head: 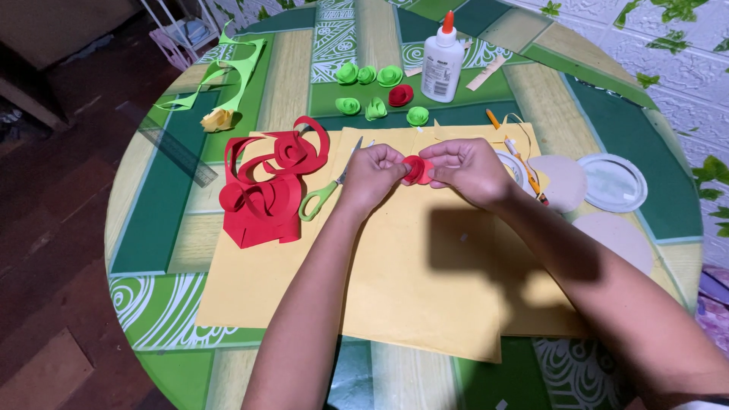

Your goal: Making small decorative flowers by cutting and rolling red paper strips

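Together, our left hand (372, 173) and right hand (465, 168) pinch a small red paper roll (415, 169) between closed fingertips, above the yellow paper sheet (380, 281) on the counter (661, 220). Green-handled scissors (323, 195) lie just beside our left hand, near red paper curls (269, 186).

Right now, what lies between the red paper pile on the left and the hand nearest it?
In the head view, scissors with green handles lie on the yellow paper between the red paper pile and the left hand, blades reaching toward that hand.
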